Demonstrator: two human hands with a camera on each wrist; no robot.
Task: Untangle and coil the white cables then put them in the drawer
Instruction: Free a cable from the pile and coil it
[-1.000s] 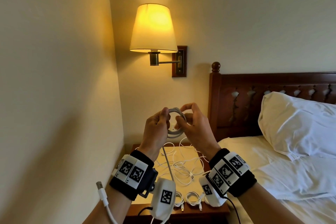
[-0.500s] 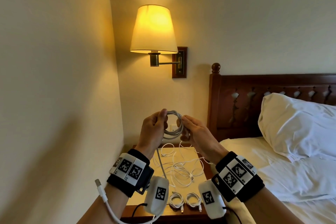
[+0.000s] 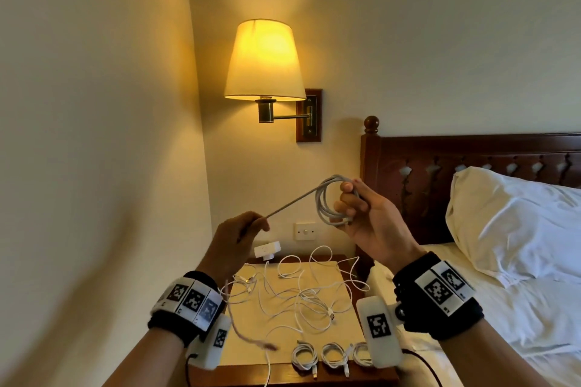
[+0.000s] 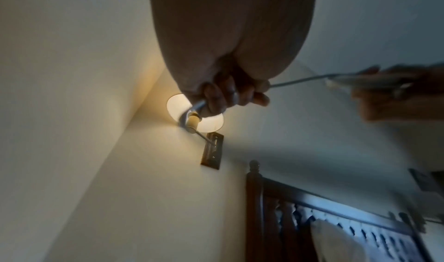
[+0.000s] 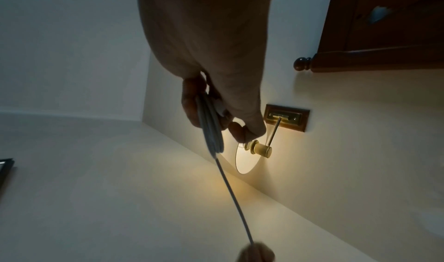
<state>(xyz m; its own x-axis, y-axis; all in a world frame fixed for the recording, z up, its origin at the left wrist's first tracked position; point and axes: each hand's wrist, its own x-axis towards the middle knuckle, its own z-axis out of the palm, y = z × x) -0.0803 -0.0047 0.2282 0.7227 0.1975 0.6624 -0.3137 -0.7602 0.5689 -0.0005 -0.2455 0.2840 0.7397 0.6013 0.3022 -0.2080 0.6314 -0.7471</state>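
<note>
1. Finished coils (image 3: 327, 355), three, lower centre of frame at the near edge of the nightstand (image 3: 341, 280). Wound and laid side by side; not yet in any drawer. No drawer is in view.
2. Tangled white cables (image 3: 301, 295), centre of the nightstand top. Loose and overlapping; still to be sorted.
3. Left hand (image 3: 235, 239), lower left of centre. Fingers curled round the free run of the cable being wound, drawing it taut; the tail trails down, blurred.
4. Right hand (image 3: 367, 217), right of centre. Thumb and fingers pinch the part-wound coil (image 3: 330, 201), loops upright.
5. Advice: feed the taut run in even loops of matching size, keep the right pinch firm so loops do not spring apart, and let the tail slide through the left fingers.
6. Wall lamp (image 3: 264, 63), upper centre, lit.
</note>
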